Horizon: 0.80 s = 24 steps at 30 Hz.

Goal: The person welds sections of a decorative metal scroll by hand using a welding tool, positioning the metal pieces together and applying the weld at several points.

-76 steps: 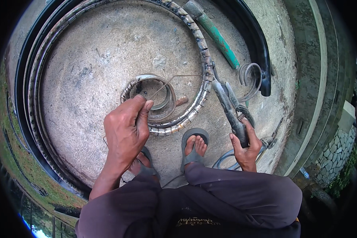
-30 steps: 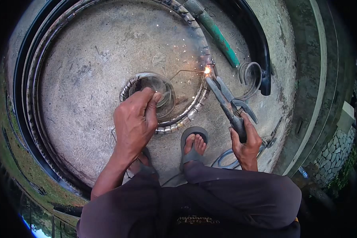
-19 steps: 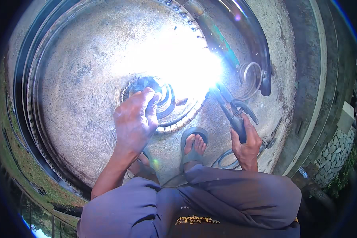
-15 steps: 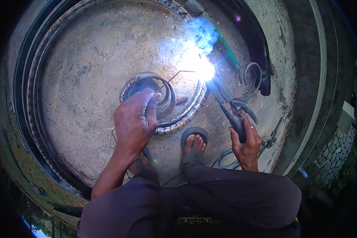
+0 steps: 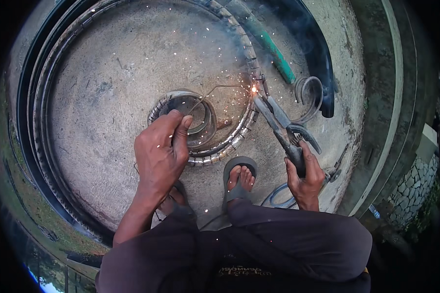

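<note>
My left hand (image 5: 161,154) is closed in a pinch on a thin bent metal rod (image 5: 225,86); its far end reaches a small glowing spot (image 5: 254,90). That spot sits on the curved metal band (image 5: 251,115), which is marked along its length with short dark cross pieces. In my right hand (image 5: 306,177) is the dark handle of a welding electrode holder (image 5: 278,131), fingers wrapped round it. Its jaws point up and left, their tip close beside the glow. Whether an electrode stub is still in the jaws I cannot make out. Orange sparks scatter around.
Smaller metal rings (image 5: 208,128) lie inside the band's curve. A green tube (image 5: 278,61), a loose metal coil (image 5: 309,100) and a thick black curved pipe (image 5: 322,78) lie to the right. Blue cable (image 5: 278,193) is near my sandalled foot (image 5: 239,178) on the concrete (image 5: 122,127).
The bright white-blue arc has died down to a small orange glow with flying sparks and thin smoke. My left hand has shifted slightly left and down with the rod; my right hand barely moved.
</note>
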Available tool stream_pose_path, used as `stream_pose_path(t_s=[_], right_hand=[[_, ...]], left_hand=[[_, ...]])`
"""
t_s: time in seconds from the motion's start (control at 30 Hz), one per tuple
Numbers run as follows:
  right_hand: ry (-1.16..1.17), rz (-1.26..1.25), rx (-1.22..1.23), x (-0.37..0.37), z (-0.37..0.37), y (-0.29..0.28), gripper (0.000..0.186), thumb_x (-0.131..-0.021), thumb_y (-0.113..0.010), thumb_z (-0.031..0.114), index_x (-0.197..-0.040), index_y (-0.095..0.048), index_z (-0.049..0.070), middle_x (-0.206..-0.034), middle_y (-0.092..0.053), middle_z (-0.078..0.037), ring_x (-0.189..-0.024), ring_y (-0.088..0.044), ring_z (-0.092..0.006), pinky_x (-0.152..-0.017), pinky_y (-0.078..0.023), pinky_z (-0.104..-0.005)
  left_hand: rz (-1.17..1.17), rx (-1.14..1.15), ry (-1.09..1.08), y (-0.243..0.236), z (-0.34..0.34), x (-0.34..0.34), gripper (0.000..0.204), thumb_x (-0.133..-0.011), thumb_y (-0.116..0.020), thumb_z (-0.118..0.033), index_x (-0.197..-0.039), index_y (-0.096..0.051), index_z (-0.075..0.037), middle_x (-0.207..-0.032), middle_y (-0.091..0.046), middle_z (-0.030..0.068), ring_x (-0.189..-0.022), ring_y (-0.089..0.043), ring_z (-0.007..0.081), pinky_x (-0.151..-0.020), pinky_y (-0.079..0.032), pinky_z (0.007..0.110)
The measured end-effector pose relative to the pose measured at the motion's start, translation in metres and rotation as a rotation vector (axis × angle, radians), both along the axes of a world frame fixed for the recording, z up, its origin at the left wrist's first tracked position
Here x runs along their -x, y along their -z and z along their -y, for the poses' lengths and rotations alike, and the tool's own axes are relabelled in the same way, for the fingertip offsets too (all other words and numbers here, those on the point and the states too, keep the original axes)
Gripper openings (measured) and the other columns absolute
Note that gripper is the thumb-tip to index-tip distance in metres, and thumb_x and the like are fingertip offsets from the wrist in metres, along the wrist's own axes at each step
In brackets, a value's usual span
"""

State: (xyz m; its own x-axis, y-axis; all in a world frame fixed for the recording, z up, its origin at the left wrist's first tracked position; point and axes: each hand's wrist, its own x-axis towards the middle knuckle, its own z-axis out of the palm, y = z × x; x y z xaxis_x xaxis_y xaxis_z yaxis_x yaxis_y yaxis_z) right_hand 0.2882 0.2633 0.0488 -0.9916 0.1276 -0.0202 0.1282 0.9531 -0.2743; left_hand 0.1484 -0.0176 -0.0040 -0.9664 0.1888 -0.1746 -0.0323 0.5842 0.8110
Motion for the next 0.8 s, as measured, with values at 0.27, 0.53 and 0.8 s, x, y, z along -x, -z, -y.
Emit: stream_pose_path(t_s=[0.27, 0.53, 0.8], right_hand=[[0.049, 0.066, 0.023, 0.001, 0.002, -0.001, 0.056, -0.078, -0.081, 0.004, -0.131, -0.062, -0.002, -0.095, -0.071, -0.02, -0.077, -0.073, -0.0321, -0.065, -0.057, -0.0361], [0.0, 0.057, 0.012, -0.013, -0.004, -0.004, 0.056, -0.078, -0.08, 0.003, -0.131, -0.062, -0.003, -0.096, -0.071, -0.02, -0.078, -0.073, -0.0323, -0.066, -0.058, -0.0369], [0.008, 0.047, 0.02, -0.009, -0.004, -0.002, 0.057, -0.079, -0.08, 0.002, -0.132, -0.062, -0.002, -0.093, -0.07, -0.02, -0.077, -0.073, -0.0324, -0.065, -0.057, -0.0371]], left_hand=[[0.01, 0.038, 0.066, -0.001, -0.003, -0.001, 0.019, -0.098, -0.066, -0.018, -0.09, -0.065, 0.0, -0.074, -0.062, 0.0173, -0.061, -0.058, 0.034, -0.059, -0.046, 0.04], [0.018, 0.027, 0.077, -0.009, 0.003, -0.007, 0.017, -0.097, -0.067, -0.015, -0.089, -0.064, 0.0, -0.073, -0.061, 0.0162, -0.061, -0.058, 0.034, -0.059, -0.046, 0.04], [-0.017, 0.029, 0.109, -0.003, 0.002, -0.006, 0.012, -0.094, -0.069, -0.014, -0.088, -0.064, -0.005, -0.072, -0.062, 0.0139, -0.063, -0.064, 0.0357, -0.054, -0.046, 0.044]])
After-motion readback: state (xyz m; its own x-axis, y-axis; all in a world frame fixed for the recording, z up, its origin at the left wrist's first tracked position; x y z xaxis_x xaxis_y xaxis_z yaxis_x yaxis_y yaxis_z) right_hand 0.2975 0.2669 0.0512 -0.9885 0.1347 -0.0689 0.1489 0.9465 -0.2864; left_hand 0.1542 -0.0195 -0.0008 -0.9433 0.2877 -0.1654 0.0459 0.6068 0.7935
